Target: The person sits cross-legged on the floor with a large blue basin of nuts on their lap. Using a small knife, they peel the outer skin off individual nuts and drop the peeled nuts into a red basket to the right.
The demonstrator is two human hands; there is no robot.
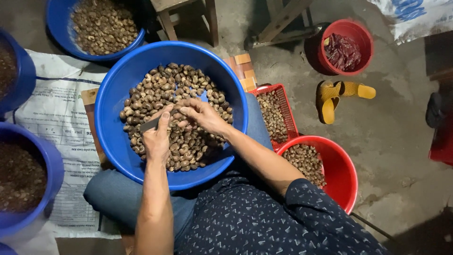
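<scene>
- Your left hand (158, 137) is closed around a small grey blade (150, 125), thumb pressed along it, over the middle of the big blue basin (111, 101) on your lap.
- Your right hand (203, 115) is pinched with fingertips together at the blade's far end; a nut seems to sit between them, but you cannot tell for sure.
- The brown nuts (188, 141) fill the basin under both hands.
- Far left, a second blue basin (59, 21) holds more nuts; two blue tubs (47, 156) stand at the left edge.
- A white printed sack (56, 113) with blue lettering lies flat on the floor to the left, under the tubs.
- To the right, a red mesh basket (285, 106) and a red bucket (342, 174) hold nuts; a smaller red bucket (363, 40) sits far right.
- Yellow sandals (335, 94) lie on the concrete.
- Another white bag (420, 16) with blue print lies in the far right corner.
</scene>
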